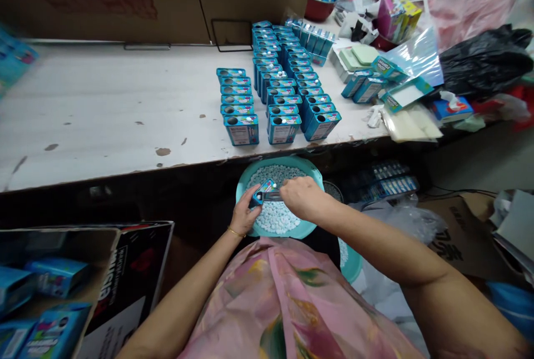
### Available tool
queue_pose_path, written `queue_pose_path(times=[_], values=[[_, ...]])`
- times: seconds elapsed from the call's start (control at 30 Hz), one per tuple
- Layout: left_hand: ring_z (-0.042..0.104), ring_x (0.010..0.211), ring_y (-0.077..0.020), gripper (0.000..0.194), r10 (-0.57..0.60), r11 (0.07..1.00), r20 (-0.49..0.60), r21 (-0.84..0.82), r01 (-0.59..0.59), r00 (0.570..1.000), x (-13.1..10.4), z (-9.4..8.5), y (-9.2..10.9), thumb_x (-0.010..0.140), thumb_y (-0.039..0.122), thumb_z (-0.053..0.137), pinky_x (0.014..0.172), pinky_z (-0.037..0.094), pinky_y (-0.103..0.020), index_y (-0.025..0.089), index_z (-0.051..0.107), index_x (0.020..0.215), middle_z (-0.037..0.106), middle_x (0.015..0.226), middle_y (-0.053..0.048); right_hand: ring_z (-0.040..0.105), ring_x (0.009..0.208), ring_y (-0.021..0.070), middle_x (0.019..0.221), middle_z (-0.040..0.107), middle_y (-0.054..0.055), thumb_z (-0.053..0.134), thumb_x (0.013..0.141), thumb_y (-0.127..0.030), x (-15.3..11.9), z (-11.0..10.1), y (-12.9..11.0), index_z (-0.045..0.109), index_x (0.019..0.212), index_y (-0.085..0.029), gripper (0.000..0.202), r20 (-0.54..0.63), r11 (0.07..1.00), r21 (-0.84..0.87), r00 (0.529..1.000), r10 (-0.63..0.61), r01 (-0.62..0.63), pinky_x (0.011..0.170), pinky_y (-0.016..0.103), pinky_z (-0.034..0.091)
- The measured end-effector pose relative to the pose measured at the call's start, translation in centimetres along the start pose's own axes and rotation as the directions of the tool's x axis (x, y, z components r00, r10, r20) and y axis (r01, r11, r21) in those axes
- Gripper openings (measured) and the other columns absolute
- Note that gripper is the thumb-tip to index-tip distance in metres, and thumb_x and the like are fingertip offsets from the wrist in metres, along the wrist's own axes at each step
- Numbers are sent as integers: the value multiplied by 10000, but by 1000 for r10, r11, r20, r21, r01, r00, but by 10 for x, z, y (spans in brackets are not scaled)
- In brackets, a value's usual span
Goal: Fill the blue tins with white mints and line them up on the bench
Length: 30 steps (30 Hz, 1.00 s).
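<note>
Over a turquoise basin of small pale pellets, my left hand holds a small blue tin, its fingers wrapped round the tin's side. My right hand is closed on a metal scoop, whose far end reaches the tin's dark opening. The handle end is hidden inside the fist. Beyond the basin, rows of similar blue tins stand upright on the white table, several with dark round openings on top and some with a white pellet on the lid.
Flattened blue boxes, plastic bags and a black bag lie at the table's right. A red bowl stands at the back. An open carton with blue packs is at lower left, and a cardboard sheet lies at right.
</note>
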<state>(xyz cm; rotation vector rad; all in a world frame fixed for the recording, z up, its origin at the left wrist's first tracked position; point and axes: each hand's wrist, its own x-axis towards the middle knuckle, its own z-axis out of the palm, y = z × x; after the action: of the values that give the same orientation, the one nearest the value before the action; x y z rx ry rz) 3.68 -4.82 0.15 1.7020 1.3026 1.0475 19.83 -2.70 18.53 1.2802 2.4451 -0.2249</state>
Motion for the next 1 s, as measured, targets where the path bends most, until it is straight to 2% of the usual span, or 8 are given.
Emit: queue_pose_path(times=[0.13,0.27,0.4,0.53,0.67,0.8,0.9,1.0], values=[[509,1059,-198,479,-27,997,-45,-72,24,999,-3,-7,3,688,193,514,952,371,-349,159,460,1163,534,1164,-78,588,787,176,889,629,83,387,777,-149,-11,12,33,620,868,-187,253,42,993,59,994,104,-106,637,245,409],[528,1029,-191,465,-62,991,-75,-124,52,995,-9,-13,3,705,238,533,933,390,-341,171,460,1159,553,1138,-69,553,898,173,957,609,44,364,809,-180,9,76,61,590,985,-244,293,85,968,183,984,156,-170,676,238,400],[555,976,-188,458,-114,989,-116,-104,102,987,-12,-16,2,703,283,553,898,419,-343,172,477,1141,583,1082,-63,526,933,178,1053,561,114,286,809,-67,38,145,39,524,1094,-164,384,164,961,162,966,198,-225,705,255,401],[563,950,-186,460,-139,990,-166,-60,131,976,-13,-20,1,696,317,566,883,428,-351,166,486,1123,594,1050,-67,511,950,166,1029,578,102,314,815,-91,43,177,4,549,1053,-166,343,211,969,219,975,67,-113,737,245,399],[563,950,-183,479,-154,988,-188,-52,147,970,-12,-23,2,692,336,570,882,428,-350,158,478,1127,591,1052,-76,520,956,136,1056,586,24,366,775,-87,36,186,3,550,1087,-254,398,235,950,305,972,-8,-67,733,212,397],[567,938,-182,474,-154,988,-177,-52,147,972,-12,-25,4,685,331,578,877,430,-343,148,488,1113,599,1037,-76,538,919,117,981,621,16,366,724,-40,27,178,27,588,1075,-220,452,179,845,528,984,-12,-86,773,195,379],[571,931,-180,467,-148,989,-180,-45,142,972,-10,-23,5,684,319,575,871,434,-337,150,492,1111,603,1029,-69,551,860,113,901,635,27,377,682,-20,16,151,44,624,1022,-168,445,67,767,641,998,-21,-27,757,190,380],[572,931,-177,454,-141,990,-148,-37,137,979,-7,-19,6,689,288,556,865,437,-326,157,492,1119,606,1029,-61,557,821,115,857,638,26,385,679,-30,6,108,52,632,1008,-167,434,-32,764,643,999,-43,54,724,190,382]])
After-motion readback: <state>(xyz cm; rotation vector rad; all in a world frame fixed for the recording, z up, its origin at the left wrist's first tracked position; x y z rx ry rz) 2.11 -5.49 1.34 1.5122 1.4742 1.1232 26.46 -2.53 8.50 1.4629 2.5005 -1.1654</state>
